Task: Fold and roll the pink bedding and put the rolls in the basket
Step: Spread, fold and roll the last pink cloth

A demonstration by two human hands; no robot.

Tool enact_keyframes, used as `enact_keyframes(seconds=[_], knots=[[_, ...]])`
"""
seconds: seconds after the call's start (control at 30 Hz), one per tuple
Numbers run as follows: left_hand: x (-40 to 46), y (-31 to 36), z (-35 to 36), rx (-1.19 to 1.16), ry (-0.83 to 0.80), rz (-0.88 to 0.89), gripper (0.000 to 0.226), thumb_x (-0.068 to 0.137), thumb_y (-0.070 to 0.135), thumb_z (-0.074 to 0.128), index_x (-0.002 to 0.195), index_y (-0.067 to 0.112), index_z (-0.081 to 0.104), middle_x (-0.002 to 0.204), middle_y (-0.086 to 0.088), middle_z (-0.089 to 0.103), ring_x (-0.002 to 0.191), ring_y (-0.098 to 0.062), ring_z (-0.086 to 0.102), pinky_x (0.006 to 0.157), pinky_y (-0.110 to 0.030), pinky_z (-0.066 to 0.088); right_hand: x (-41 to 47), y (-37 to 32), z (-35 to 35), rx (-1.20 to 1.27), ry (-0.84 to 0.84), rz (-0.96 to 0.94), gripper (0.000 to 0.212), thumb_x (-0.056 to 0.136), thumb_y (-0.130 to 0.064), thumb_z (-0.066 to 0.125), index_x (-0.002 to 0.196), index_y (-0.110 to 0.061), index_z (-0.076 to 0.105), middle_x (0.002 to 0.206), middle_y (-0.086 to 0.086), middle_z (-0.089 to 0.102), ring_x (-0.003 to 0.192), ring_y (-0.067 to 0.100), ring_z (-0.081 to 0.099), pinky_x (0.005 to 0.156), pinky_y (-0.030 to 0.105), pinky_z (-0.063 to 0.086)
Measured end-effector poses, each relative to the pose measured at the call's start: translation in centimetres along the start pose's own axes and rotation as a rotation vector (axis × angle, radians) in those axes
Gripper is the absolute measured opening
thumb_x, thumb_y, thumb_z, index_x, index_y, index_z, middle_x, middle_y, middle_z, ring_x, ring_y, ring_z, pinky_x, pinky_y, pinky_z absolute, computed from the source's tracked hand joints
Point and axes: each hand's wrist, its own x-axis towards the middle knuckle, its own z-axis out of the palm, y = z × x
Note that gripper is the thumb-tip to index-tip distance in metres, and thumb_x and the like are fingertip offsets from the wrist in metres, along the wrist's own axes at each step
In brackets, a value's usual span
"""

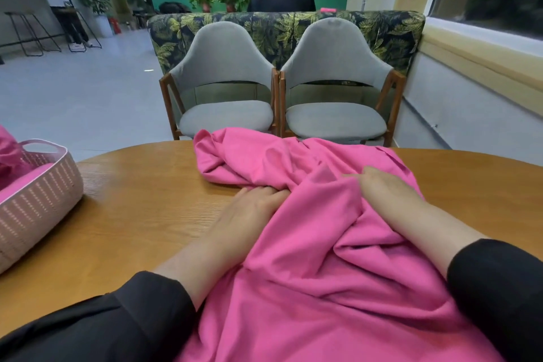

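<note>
A lounge with a green back wall, potted plants and a leaf-patterned sofa back is seen beyond a round wooden table (pixel 141 214), behind which two grey upholstered chairs with wooden frames (pixel 223 91) are set side by side. Across the middle of the table a crumpled pink bedding sheet (pixel 293 267) is spread, bunched into folds at its far end and running down toward the near edge, where its lower part is cut off by the frame. The left hand (pixel 249 209) is laid flat at the sheet's left edge, its fingertips tucked under a fold, so the grip cannot be told for certain; the fingers that show look relaxed and straight. The right hand (pixel 390 194) is rested on top of the cloth with the fingers extended and pressed lightly into it, nothing being pinched as far as can be seen. Both forearms are covered by black sleeves. At the left edge of the table a pale pink woven-look plastic basket with a handle (pixel 44 197) is partly cut off by the frame; pink fabric is seen inside it, though whether it is rolled is hard to make out. Two people are seen in the background, one behind the sofa and one at a counter at far left.
</note>
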Motion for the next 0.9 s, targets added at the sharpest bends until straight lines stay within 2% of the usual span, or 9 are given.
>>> enact_keyframes(seconds=[0.13, 0.2, 0.27, 0.37, 0.43, 0.53, 0.6, 0.73, 0.9], knots=[[-0.6, 2.0, -1.4, -0.313, 0.029, 0.111, 0.031, 0.091, 0.044, 0.043, 0.114, 0.033, 0.06, 0.107, 0.005, 0.072, 0.103, -0.017, 0.064, 0.089, -0.039, 0.049, 0.4, 2.9, 0.0, -0.147, -0.034, 0.188, 0.028, 0.093, -0.027, 0.051, 0.115, -0.02, 0.067, 0.118, 0.01, 0.069, 0.107, 0.03, 0.065, 0.084, 0.035, 0.051], [-0.4, 3.1, -3.1, -0.634, 0.009, 0.006, 0.04, 0.1, 0.043, 0.037, 0.085, 0.028, 0.07, 0.086, 0.014, 0.072, 0.085, 0.001, 0.065, 0.08, -0.029, 0.048, 0.3, 3.8, -1.2, -0.217, -0.135, 0.27, 0.026, 0.093, -0.029, 0.05, 0.106, -0.016, 0.067, 0.116, 0.011, 0.069, 0.1, 0.029, 0.066, 0.077, 0.032, 0.049], [0.1, 2.6, -4.3, -0.865, 0.141, -0.217, 0.056, 0.108, 0.035, 0.032, 0.079, 0.014, 0.075, 0.079, 0.007, 0.075, 0.079, -0.005, 0.07, 0.08, -0.027, 0.054, 0.5, 3.7, -3.2, -0.283, -0.24, 0.295, 0.028, 0.096, -0.036, 0.048, 0.103, -0.016, 0.066, 0.115, 0.01, 0.068, 0.092, 0.029, 0.062, 0.074, 0.03, 0.046], [1.2, -2.0, -4.1, -0.524, 0.471, -0.597, 0.035, 0.096, 0.041, 0.054, 0.082, 0.016, 0.073, 0.08, -0.004, 0.074, 0.081, -0.03, 0.07, 0.077, -0.046, 0.056, 1.8, 2.0, -5.6, -0.178, -0.052, 0.249, 0.024, 0.094, -0.037, 0.052, 0.078, -0.02, 0.059, 0.09, 0.007, 0.064, 0.08, 0.027, 0.056, 0.067, 0.031, 0.042], [1.3, -4.1, -3.6, -0.159, 0.317, -0.752, 0.033, 0.089, 0.052, 0.059, 0.099, 0.024, 0.073, 0.104, -0.004, 0.071, 0.104, -0.031, 0.064, 0.088, -0.046, 0.05, 3.6, 0.1, -5.5, 0.026, 0.112, 0.124, 0.017, 0.094, -0.032, 0.055, 0.081, -0.025, 0.064, 0.092, 0.004, 0.067, 0.084, 0.025, 0.059, 0.07, 0.031, 0.043], [1.8, -4.6, -2.1, 0.066, 0.06, -0.732, 0.067, 0.084, 0.076, 0.045, 0.124, 0.027, 0.065, 0.13, -0.002, 0.06, 0.128, -0.026, 0.051, 0.106, -0.052, 0.035, 6.5, -2.6, -3.9, 0.256, 0.027, 0.002, 0.036, 0.097, -0.028, 0.056, 0.132, -0.026, 0.058, 0.127, 0.003, 0.065, 0.112, 0.023, 0.061, 0.095, 0.033, 0.047], [2.9, -4.1, -1.3, 0.001, 0.084, -0.695, 0.052, 0.086, 0.068, 0.051, 0.114, 0.026, 0.065, 0.126, -0.003, 0.063, 0.126, -0.026, 0.051, 0.109, -0.053, 0.032, 8.3, -3.2, -2.3, 0.213, -0.05, 0.026, 0.052, 0.099, -0.022, 0.05, 0.15, -0.02, 0.041, 0.145, 0.008, 0.053, 0.128, 0.027, 0.053, 0.105, 0.033, 0.041], [5.3, -3.3, -1.4, -0.289, 0.317, -0.588, 0.014, 0.097, 0.028, 0.054, 0.086, 0.021, 0.048, 0.102, -0.013, 0.067, 0.098, -0.037, 0.06, 0.074, -0.039, 0.04, 9.7, -2.9, 1.4, 0.279, -0.029, 0.108, 0.046, 0.104, -0.008, 0.041, 0.15, -0.006, 0.038, 0.151, 0.016, 0.044, 0.137, 0.031, 0.044, 0.112, 0.037, 0.034], [10.5, -5.3, -5.2, -0.841, 0.555, -0.592, 0.012, 0.101, 0.023, 0.049, 0.094, 0.023, 0.059, 0.094, -0.004, 0.066, 0.093, -0.026, 0.065, 0.084, -0.049, 0.056, 10.7, -1.4, 3.9, 0.489, 0.386, 0.149, 0.025, 0.1, -0.019, 0.048, 0.112, -0.017, 0.07, 0.109, 0.007, 0.072, 0.102, 0.029, 0.064, 0.083, 0.04, 0.049]])
